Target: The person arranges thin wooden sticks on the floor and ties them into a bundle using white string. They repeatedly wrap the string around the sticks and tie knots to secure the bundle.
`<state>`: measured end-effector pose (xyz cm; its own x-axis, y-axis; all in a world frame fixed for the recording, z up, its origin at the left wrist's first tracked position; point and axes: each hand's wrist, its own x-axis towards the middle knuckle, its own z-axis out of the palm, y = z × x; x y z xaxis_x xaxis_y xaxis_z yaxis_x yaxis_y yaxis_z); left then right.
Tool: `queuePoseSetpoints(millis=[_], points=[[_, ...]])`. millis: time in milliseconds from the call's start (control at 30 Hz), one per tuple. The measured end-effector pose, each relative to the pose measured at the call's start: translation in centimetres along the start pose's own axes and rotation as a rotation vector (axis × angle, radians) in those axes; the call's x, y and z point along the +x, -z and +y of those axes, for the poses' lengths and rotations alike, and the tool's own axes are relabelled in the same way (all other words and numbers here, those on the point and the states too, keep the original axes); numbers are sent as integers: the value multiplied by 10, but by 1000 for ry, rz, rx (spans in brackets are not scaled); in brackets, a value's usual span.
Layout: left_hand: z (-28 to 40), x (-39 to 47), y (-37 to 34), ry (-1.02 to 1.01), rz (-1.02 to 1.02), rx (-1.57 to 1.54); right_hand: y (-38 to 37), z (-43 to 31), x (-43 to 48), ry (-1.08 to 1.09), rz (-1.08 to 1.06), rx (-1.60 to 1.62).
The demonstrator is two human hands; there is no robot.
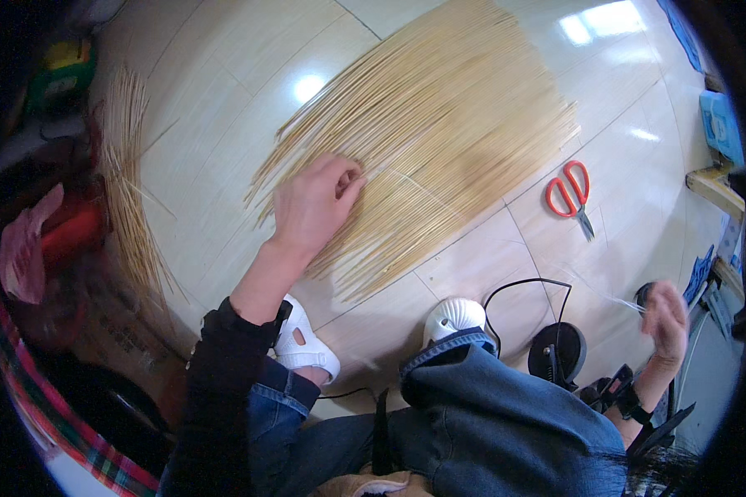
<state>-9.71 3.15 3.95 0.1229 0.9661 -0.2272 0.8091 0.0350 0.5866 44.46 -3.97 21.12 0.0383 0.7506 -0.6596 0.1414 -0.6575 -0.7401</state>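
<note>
A wide mat of thin straw-coloured sticks [447, 118] lies slantwise on the tiled floor. My left hand [317, 202] rests at its near left part with the fingers curled in; whether they pinch a stick or thread is hidden. Far to the right, my right hand [666, 317] is raised off the floor, its fingers closed on a thin whitish thread [625, 302] that trails up and left. A pale line, perhaps the same thread, crosses the sticks. Between the mat and my right hand lie scissors [569, 196] with red handles, the blades pointing towards me.
A loose bundle of similar sticks [124, 186] lies at the left, near a red object [71, 233]. A black cable [528, 281] loops by a round black base [556, 354]. My white shoes [454, 318] stand below the mat. A wooden frame edge [715, 189] is at the right.
</note>
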Motion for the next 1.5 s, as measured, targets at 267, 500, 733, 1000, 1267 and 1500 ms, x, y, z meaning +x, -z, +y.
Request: queuePoseSetpoints(millis=[267,500,733,1000,1267,1500], points=[[13,2,-21,-268,114,167,-187,14,98,180,-307,-711],[10,-15,-41,-176,-68,286,-299,6,138,327,-345,-400],[6,-20,-51,-133,-114,300,-339,12,182,653,-191,-507],[4,-20,-53,-109,-144,260,-318,34,183,938,-123,-706],[4,-20,-53,-134,-109,223,-315,40,192,1014,-175,-941],[6,-20,-48,-160,-81,330,-314,40,197,1007,-169,-959]])
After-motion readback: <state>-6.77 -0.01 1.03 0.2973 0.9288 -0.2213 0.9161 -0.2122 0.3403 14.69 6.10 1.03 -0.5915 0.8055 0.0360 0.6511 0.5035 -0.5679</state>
